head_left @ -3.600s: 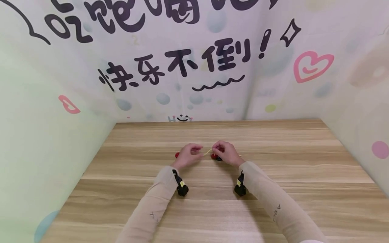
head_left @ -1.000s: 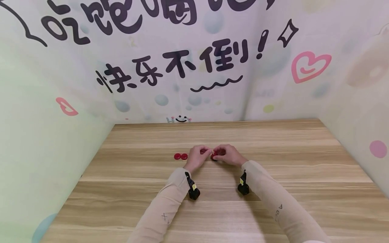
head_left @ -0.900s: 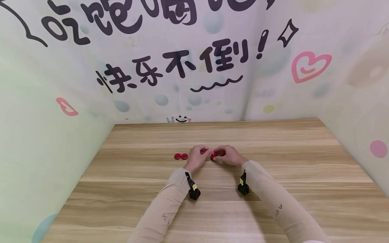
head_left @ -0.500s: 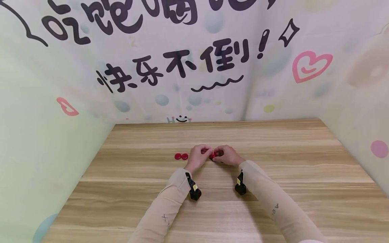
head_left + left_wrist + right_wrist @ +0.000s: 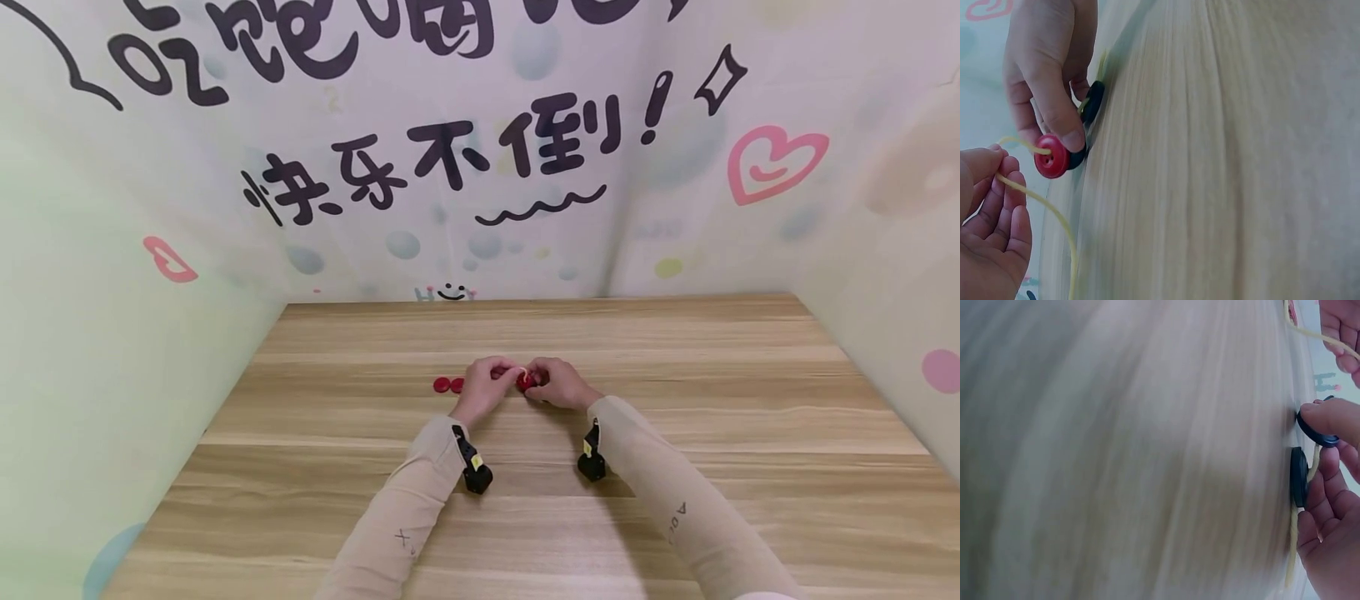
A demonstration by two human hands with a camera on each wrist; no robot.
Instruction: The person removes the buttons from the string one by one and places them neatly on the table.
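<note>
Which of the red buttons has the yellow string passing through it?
The red button pinched by the right hand; the two other red buttons lie loose on the table, left of both hands.

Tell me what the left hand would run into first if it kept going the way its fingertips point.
Most likely the red button that the right hand pinches: the left hand, gripping the yellow cord, points at it across a small gap. Depth is hard to judge.

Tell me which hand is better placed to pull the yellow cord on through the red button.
Probably the left hand: it already pinches the yellow cord emerging from the red button, while the right hand grips that button.
</note>
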